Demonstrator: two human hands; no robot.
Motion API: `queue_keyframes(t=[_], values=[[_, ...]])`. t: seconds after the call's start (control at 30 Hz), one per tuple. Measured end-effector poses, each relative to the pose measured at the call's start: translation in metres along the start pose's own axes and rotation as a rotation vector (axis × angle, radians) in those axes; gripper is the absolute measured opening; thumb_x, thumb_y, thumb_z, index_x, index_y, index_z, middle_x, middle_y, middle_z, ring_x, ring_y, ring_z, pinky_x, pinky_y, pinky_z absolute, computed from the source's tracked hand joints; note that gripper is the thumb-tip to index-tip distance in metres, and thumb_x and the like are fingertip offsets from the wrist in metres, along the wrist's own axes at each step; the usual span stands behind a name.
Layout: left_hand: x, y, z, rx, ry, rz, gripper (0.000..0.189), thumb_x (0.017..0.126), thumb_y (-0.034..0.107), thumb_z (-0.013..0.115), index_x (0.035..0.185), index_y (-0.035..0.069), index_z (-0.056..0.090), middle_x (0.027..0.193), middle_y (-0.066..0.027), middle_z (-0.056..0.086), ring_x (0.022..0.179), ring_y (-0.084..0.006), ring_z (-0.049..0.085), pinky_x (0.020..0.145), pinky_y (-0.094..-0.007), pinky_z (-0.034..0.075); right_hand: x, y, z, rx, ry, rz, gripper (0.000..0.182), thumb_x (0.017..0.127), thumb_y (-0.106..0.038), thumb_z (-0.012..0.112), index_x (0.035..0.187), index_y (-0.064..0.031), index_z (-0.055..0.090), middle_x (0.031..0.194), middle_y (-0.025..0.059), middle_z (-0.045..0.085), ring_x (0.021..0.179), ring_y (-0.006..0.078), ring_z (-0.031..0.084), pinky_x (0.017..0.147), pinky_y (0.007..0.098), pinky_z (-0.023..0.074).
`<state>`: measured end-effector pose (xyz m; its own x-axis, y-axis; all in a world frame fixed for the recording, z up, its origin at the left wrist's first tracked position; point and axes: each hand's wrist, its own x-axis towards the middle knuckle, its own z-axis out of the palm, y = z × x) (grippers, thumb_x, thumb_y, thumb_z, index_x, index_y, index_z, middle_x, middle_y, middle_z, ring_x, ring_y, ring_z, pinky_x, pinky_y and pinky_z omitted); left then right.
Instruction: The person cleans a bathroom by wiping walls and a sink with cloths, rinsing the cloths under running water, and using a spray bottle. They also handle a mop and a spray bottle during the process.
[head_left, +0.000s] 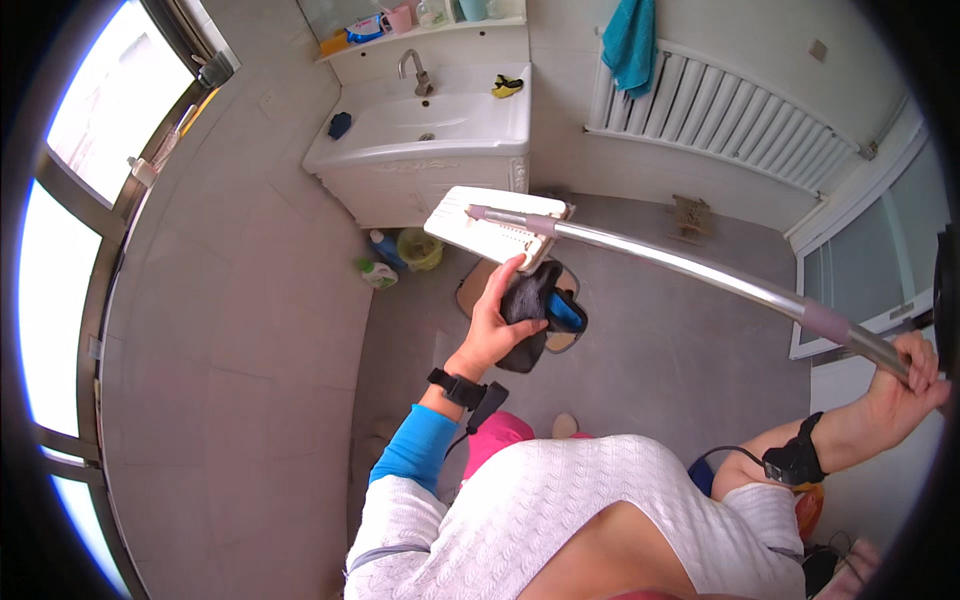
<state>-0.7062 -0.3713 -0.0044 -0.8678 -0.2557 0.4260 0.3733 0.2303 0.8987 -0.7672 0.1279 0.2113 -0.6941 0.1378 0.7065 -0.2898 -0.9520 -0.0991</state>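
My right hand is closed around the end of a metal mop pole, which slants across the view from the far right. Raised off the floor, the white flat mop head is tilted, with the pole's joint on its near face. A bunched black cloth with a blue patch is gripped in my left hand. My left index fingertip touches the lower right corner of the mop head. Whether the cloth is fixed to the head there, I cannot tell.
A white washbasin cabinet stands ahead, with a yellow bin and a detergent bottle beside its base. Below the mop head, a brown object is partly hidden. A small wooden stool sits under the radiator; a glazed door is at right.
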Motion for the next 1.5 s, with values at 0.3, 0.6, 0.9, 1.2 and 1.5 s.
queue_keyframes(t=[0.3, 0.6, 0.9, 1.2, 1.5], values=[[0.032, -0.055, -0.001, 0.799, 0.05, 0.191, 0.09, 0.06, 0.004, 0.081, 0.141, 0.022, 0.046, 0.124, -0.0097, 0.06, 0.11, -0.033, 0.057, 0.091, -0.0414, 0.051, 0.014, 0.048, -0.081, 0.051, 0.064, -0.078, 0.033, 0.092, -0.018, 0.055, 0.067, -0.0111, 0.035, 0.06, -0.0003, 0.029, 0.056, 0.012, 0.03, 0.064, 0.0301, 0.0362], [0.042, -0.143, 0.019, 0.818, -0.059, 0.327, 0.108, 0.061, 0.002, 0.081, 0.153, 0.021, 0.027, 0.134, -0.0137, 0.055, 0.121, -0.0364, 0.053, 0.097, -0.0402, 0.049, -0.092, 0.07, -0.18, -0.017, 0.089, -0.414, 0.046, 0.096, -0.034, 0.06, 0.067, -0.0114, 0.033, 0.061, -0.0005, 0.029, 0.057, 0.0122, 0.029, 0.063, 0.0277, 0.0369], [0.065, -0.227, -0.012, 0.776, 0.221, 0.19, 0.064, 0.066, 0.005, 0.082, 0.127, 0.005, 0.062, 0.119, -0.012, 0.062, 0.112, -0.0243, 0.059, 0.098, -0.0328, 0.046, -0.08, 0.095, -0.365, -0.02, 0.155, -0.331, 0.05, 0.096, -0.048, 0.056, 0.064, -0.0133, 0.038, 0.058, -0.0003, 0.031, 0.054, 0.0128, 0.029, 0.063, 0.0286, 0.0346], [-0.004, -0.147, -0.052, 1.088, 0.413, 0.2, 0.066, 0.064, 0.009, 0.083, 0.126, 0.011, 0.061, 0.127, -0.0136, 0.058, 0.114, -0.0339, 0.058, 0.096, -0.039, 0.049, -0.09, 0.129, -0.332, -0.061, 0.244, -0.201, 0.062, 0.095, -0.065, 0.043, 0.057, -0.016, 0.037, 0.051, -0.0026, 0.03, 0.051, 0.0118, 0.027, 0.058, 0.0285, 0.0255], [0.082, -0.157, -0.093, 1.795, 0.205, 0.327, 0.067, 0.07, -0.006, 0.073, 0.129, 0.021, 0.058, 0.145, -0.0055, 0.046, 0.128, -0.0387, 0.044, 0.102, -0.0499, 0.044, -0.091, 0.131, -0.433, 0.111, 0.026, -0.152, 0.057, 0.097, -0.059, 0.044, 0.06, -0.0167, 0.033, 0.053, -0.0033, 0.029, 0.054, 0.0111, 0.027, 0.058, 0.0269, 0.0253]])
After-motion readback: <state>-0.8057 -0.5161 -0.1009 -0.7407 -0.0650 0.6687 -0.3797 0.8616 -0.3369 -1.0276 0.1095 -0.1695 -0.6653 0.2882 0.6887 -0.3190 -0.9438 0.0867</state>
